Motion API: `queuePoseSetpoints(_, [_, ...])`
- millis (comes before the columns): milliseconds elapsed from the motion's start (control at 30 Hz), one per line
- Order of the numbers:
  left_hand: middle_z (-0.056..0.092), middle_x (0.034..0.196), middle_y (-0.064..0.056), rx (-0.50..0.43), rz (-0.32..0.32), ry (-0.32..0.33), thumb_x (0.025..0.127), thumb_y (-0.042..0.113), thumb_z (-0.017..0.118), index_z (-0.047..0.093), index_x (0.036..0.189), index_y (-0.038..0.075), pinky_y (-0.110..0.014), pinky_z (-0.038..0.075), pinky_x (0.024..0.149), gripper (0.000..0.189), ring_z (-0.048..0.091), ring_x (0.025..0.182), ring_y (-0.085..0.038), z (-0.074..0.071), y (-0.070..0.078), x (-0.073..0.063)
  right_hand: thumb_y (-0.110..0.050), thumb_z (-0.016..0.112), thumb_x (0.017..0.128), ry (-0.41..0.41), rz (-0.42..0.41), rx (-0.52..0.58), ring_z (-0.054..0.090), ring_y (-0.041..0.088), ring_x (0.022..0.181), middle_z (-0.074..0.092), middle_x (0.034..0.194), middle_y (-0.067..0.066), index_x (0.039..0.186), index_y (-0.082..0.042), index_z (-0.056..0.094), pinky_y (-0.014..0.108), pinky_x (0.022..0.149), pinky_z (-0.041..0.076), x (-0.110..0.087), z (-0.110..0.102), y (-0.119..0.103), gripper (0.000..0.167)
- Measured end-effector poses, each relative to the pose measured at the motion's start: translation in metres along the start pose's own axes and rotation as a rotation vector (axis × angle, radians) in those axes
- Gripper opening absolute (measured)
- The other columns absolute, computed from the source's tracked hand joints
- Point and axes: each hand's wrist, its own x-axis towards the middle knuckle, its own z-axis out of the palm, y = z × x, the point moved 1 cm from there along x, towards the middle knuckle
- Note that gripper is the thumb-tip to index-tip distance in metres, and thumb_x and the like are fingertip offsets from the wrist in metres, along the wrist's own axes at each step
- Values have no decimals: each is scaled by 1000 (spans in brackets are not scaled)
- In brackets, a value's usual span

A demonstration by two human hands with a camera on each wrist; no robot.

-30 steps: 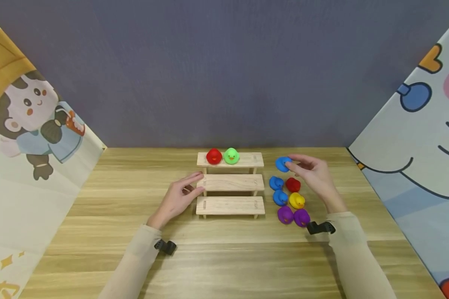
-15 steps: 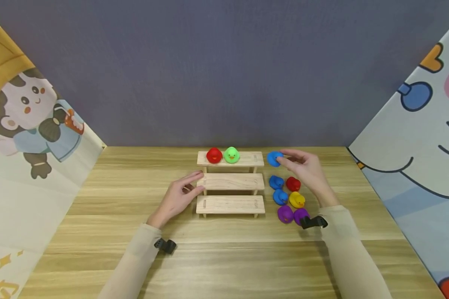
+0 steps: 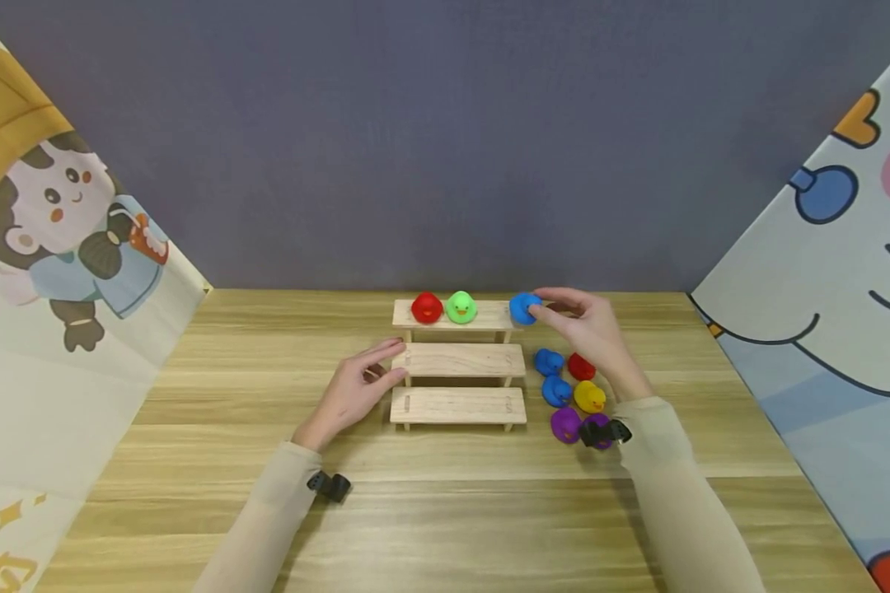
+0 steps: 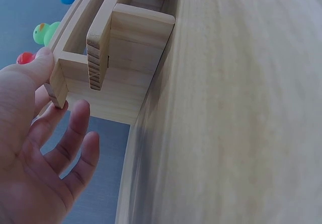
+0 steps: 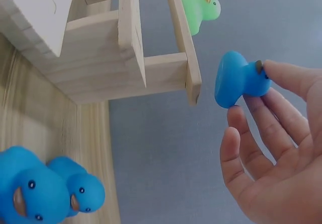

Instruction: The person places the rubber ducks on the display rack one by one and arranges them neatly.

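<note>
Fingers (image 5: 269, 131) of the right hand (image 3: 592, 331), partly curled, pinch a blue duck (image 3: 523, 309).

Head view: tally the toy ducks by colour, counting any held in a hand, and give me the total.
Red ducks: 2
Green duck: 1
Blue ducks: 3, one held in the right hand
Yellow duck: 1
Purple ducks: 2, one partly hidden
Total: 9

Room opens right of a bright green toy duck (image 3: 461, 308) atop a pale wooden three-step stand (image 3: 458, 405) and across its two lower steps; a bare left hand (image 3: 350, 395) bars the left end, while blue, red, yellow and purple toy ducks (image 3: 556, 391) crowd the right.
</note>
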Motion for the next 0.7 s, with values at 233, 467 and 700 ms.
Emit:
queuePoseSetpoints(233, [58,159,-4,-8,0,2,102,34,75,65,147,16,-26,60,90,50,73,103,-19,1,1,1,-43,76,99,-4,-25,4,69,29,117,75,133,10,134,-16,75,38,100,55,6,6,-1,43])
queuePoseSetpoints(467, [58,159,-6,-16,-4,8,102,32,75,65,147,15,-25,60,89,49,73,103,-20,1,1,1,-42,77,99,-38,-47,18,70,28,117,76,131,10,133,-15,75,29,95,57,11,13,-6,45])
queuePoseSetpoints(700, [59,158,-6,-7,0,7,102,31,75,65,147,15,-25,60,89,49,73,102,-20,1,0,1,-41,78,99,-52,-74,1,72,29,115,78,128,10,131,-15,76,28,90,59,16,19,-8,42])
